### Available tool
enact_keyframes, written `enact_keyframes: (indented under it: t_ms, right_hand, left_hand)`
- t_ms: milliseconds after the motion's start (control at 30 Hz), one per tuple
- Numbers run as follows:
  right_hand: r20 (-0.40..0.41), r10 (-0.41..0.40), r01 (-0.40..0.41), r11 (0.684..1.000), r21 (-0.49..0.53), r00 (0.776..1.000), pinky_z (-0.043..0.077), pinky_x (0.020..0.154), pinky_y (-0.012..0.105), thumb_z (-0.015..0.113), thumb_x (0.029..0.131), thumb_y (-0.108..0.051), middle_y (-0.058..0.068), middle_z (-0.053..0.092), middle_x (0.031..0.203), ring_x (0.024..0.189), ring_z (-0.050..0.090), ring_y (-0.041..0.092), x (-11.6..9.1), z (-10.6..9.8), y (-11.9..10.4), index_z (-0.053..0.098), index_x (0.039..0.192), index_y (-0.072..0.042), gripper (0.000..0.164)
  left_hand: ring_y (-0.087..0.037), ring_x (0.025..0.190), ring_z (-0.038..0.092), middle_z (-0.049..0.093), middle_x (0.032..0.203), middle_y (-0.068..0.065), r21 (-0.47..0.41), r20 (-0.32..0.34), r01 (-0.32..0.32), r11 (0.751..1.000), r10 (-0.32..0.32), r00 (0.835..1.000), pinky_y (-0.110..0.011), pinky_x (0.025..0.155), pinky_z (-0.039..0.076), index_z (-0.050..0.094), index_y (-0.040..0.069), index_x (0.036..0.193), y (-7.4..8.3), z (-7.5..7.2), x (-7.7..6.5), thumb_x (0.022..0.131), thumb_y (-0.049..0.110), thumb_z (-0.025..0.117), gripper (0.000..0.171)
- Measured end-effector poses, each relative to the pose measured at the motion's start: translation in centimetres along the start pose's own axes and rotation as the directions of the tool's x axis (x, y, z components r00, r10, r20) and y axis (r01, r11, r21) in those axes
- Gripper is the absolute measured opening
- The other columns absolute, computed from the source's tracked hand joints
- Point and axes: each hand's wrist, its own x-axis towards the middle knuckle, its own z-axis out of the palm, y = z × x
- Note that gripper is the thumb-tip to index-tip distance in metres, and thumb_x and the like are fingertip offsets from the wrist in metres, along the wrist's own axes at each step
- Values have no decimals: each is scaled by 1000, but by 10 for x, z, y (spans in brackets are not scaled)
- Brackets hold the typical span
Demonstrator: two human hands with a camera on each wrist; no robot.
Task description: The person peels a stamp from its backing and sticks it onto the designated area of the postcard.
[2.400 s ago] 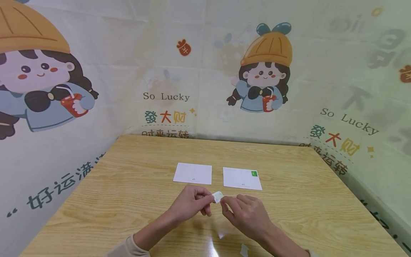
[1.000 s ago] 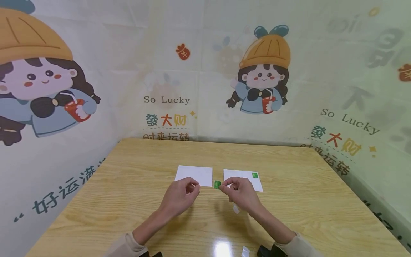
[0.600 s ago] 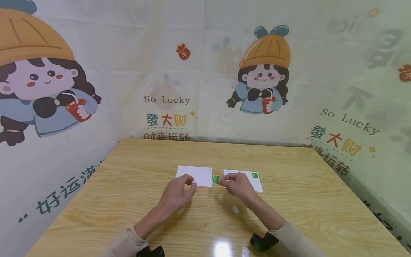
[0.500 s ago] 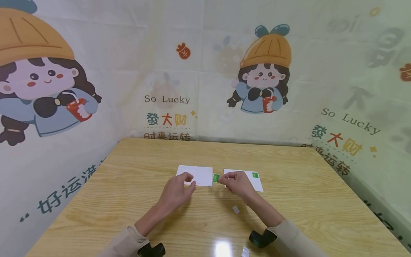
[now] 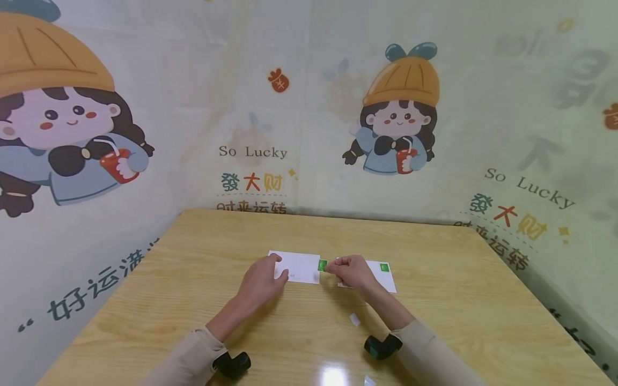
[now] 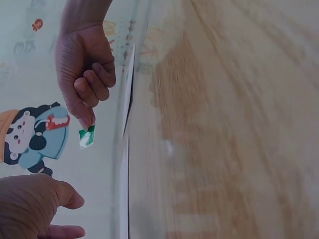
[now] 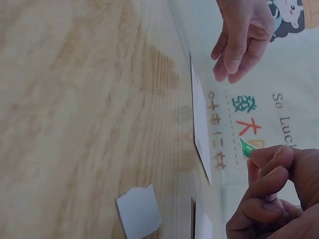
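My right hand (image 5: 354,273) pinches a small green stamp (image 5: 322,265) by its edge between thumb and index finger. In the head view the stamp overlaps the right edge of the left white card or envelope (image 5: 303,265); the wrist views show it held above the table. My left hand (image 5: 260,281) hovers around the left end of that card, thumb and fingers apart and holding nothing. In the right wrist view the left hand (image 7: 244,45) is raised clear of the card. A second white card (image 5: 381,279), partly hidden by my right hand, bears a green stamp (image 5: 384,267) in its upper right corner.
A torn white paper scrap (image 5: 354,319) lies on the wooden table (image 5: 241,230) below my right hand. Another scrap (image 5: 369,381) is cut off at the bottom of the frame. Behind the table hangs a printed cloth (image 5: 318,134) with cartoon figures.
Both hands were together at a small white piece; they separated, and a second scrap appeared on the table. The right hand carried the green stamp forward and left. The left hand moved left, its fingers spreading.
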Motion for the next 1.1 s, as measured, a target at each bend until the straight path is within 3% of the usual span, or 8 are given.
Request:
enact_keyframes:
  t_ms: [233, 367, 533, 833, 1100]
  right_hand:
    - [-1, 16, -16, 999, -29, 1000, 35, 55, 23, 72, 95, -19, 2, 55, 62, 56, 43, 9, 12, 1, 1, 75, 96, -1, 19]
    - [10, 25, -25, 998, -49, 1000, 34, 54, 24, 72, 95, -19, 0, 54, 60, 54, 41, 9, 19, 1, 3, 77, 96, -2, 18]
    - [5, 35, -35, 998, -59, 999, 29, 52, 25, 72, 95, -19, -2, 51, 57, 53, 38, 10, 27, 1, 2, 76, 92, -1, 18]
    - [12, 81, -79, 992, -97, 997, 24, 49, 24, 74, 93, -21, -1, 51, 56, 49, 33, 10, 38, 6, 1, 74, 84, -2, 21]
    - [-8, 89, -90, 990, -105, 996, 23, 50, 25, 76, 92, -19, 0, 52, 57, 51, 33, 11, 44, 8, 1, 74, 80, -4, 19]
  left_hand:
    - [-30, 80, 63, 67, 85, -17, 58, 16, 15, 998, -16, 1000, -46, 74, 55, 66, -12, 114, -9, 2, 7, 88, 14, 75, 38]
    - [-38, 97, 66, 70, 99, -23, 91, 32, 14, 996, -17, 999, -50, 86, 54, 65, -14, 117, -12, 4, 10, 88, 17, 76, 43]
    - [-44, 118, 60, 66, 120, -28, 115, 71, 20, 993, -28, 997, -54, 101, 48, 64, -14, 120, -12, 7, 13, 88, 22, 76, 50]
    - [-44, 124, 55, 63, 126, -28, 122, 123, 90, 988, -105, 987, -55, 106, 44, 61, -13, 125, -14, 12, 13, 90, 24, 75, 53]
    - [-45, 125, 54, 62, 128, -29, 124, 125, 92, 988, -108, 986, -55, 106, 43, 60, -14, 127, -14, 12, 16, 91, 24, 75, 54]
